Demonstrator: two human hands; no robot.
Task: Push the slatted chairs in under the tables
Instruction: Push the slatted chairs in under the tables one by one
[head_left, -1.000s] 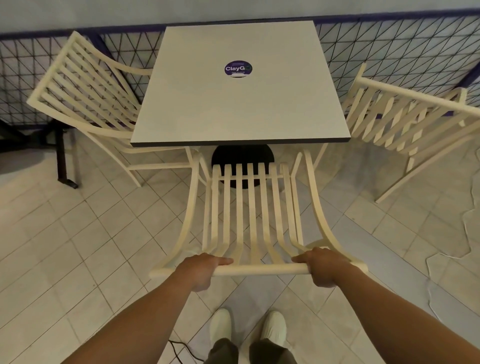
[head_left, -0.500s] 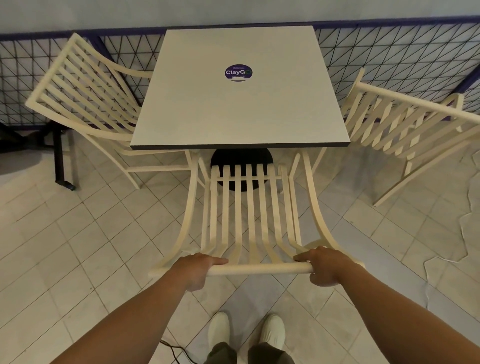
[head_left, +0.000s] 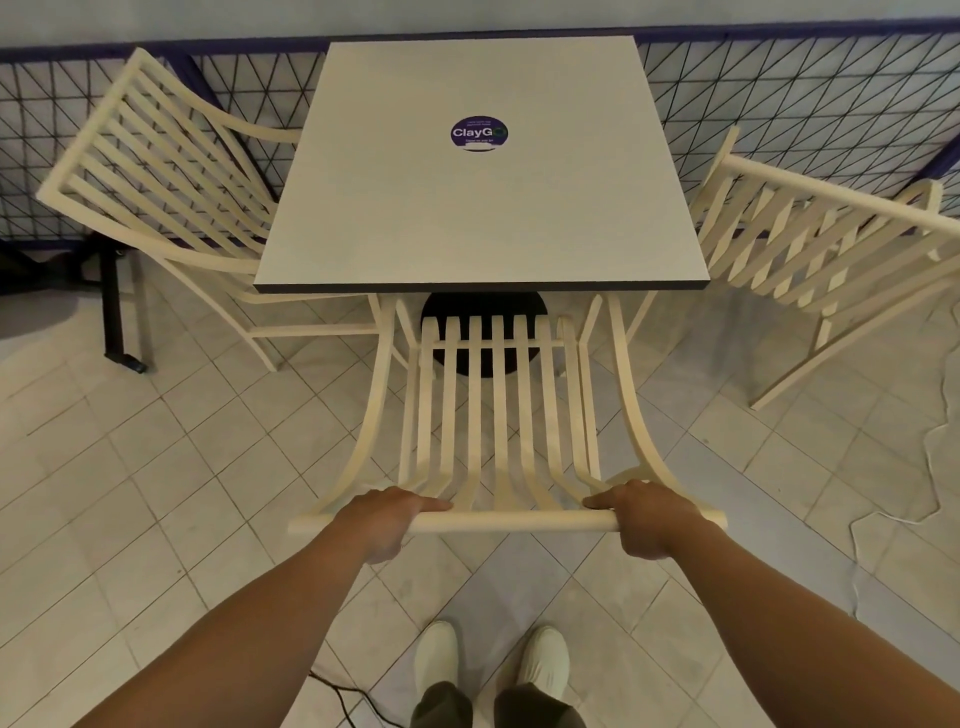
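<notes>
Pale tiled floor (head_left: 156, 467) all round, with a mesh fence (head_left: 779, 104) far beyond both hands. Ahead of the hands, past the slats, a square grey table (head_left: 467, 218) on a dark round foot (head_left: 483, 304). Between hands and table, the near chair (head_left: 498, 415), slatted back leaning toward the person, seat end reaching up to the near table edge. Out beyond the left hand (head_left: 382, 519), a second chair (head_left: 156, 171) close against the table's side. Out beyond the right hand (head_left: 649, 517), a third chair (head_left: 831, 234) angled beside the opposite side.

Left hand clamped on the near chair's top rail toward its left end, one finger stretched along the wood. Right hand wrapped round the same rail toward its right end, likewise.

Step in hand, by the look of it: driving the near chair in, only partway done. Next move calls for an even shove from both hands, straight ahead, to slide the seat under squarely and clear of the foot.

Hidden: the near chair's legs and most of its seat, behind slats and tabletop, so cannot tell how far in. Same doubt for both side chairs. Third chair cut off at the frame edge. Small print on the round sticker (head_left: 478, 133) unreadable apart from "ClayGo".
</notes>
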